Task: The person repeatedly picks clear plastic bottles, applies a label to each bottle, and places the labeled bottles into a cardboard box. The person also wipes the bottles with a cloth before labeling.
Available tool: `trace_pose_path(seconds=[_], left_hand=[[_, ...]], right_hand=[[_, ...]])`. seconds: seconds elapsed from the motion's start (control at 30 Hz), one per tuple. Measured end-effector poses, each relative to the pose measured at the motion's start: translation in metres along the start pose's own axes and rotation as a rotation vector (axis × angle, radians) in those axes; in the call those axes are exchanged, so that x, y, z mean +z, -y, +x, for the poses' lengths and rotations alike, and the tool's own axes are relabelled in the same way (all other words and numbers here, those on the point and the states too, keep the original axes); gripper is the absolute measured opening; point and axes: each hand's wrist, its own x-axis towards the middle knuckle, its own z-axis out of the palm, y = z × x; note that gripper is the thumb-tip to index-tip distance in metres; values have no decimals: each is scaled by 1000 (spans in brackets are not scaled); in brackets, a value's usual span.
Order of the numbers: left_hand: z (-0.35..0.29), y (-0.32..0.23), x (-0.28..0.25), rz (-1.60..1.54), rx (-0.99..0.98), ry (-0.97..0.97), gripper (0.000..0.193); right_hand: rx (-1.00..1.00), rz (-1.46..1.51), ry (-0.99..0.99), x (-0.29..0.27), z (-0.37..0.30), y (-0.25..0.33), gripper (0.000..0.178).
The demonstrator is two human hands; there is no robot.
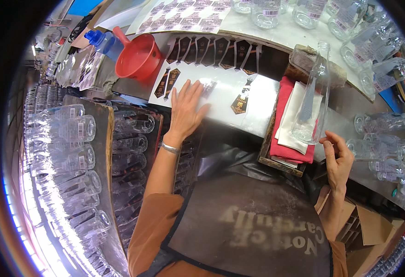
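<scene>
My left hand [186, 108] lies with fingers outstretched on a white sheet [165, 99], holding nothing; a small greyish translucent patch [208, 88] shows by its fingertips. Black-and-gold tie-shaped labels [221, 51] line the sheet's far edge. Two more labels [169, 83] lie left of that hand, and a single label [241, 99] lies to its right. A clear glass bottle [314, 97] rests on folded white cloth [288, 136] and red cloth [282, 104], its neck pointing away from me. Beside the bottle's base is my right hand [336, 157], fingers loosely bent and apart, apparently not gripping it.
A wooden tray [281, 167] holds the cloths, with a wrapped block [304, 62] behind it. At the far left are a red dipper [138, 57] and a blue-capped bottle [103, 41]. Racked glass bottles [80, 157] fill the left; more bottles [382, 124] lie right. Cardboard boxes [373, 226] stand below.
</scene>
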Motion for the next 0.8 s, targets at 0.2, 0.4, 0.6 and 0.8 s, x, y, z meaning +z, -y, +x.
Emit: trace_pose_path(seconds=[0.2, 0.4, 0.6, 0.8], left_hand=[[-29, -11, -12, -14, -34, -30, 56], [-40, 2, -5, -52, 3, -117, 54], [-45, 4, -14, -211, -9, -297, 13], [4, -55, -61, -1110, -291, -44, 3]], right_hand=[[40, 5, -46, 4, -12, -5, 23], [-10, -78, 1, 5, -6, 9, 23], [29, 57, -36, 0, -13, 20, 21], [-246, 174, 109, 3, 19, 69, 18]])
